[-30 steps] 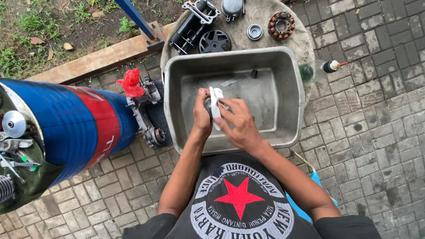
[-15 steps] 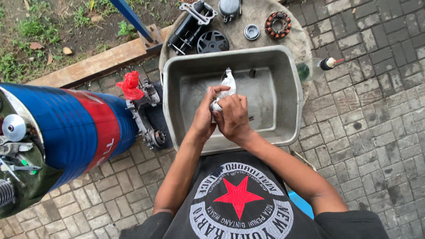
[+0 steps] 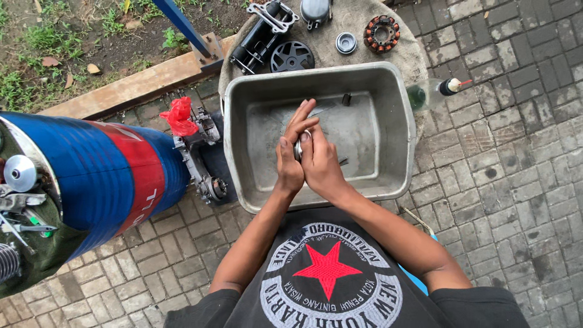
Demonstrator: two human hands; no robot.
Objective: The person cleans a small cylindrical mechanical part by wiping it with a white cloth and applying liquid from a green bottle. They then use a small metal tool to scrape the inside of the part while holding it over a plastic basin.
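Brick paving; grey tub (image 3: 398,130) | left hand (image 3: 290,159), right hand (image 3: 320,164) pressed together, clasping small metal part (image 3: 297,147)

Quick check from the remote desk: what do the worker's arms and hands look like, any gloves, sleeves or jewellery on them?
Both arms are bare from the short black sleeves down. The left hand and right hand wear no gloves, and no watch, ring or wristband shows. The sleeves belong to a black T-shirt with a red star inside a ring of white lettering.

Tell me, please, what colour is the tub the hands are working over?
The tub is plain grey, seen in the head view.
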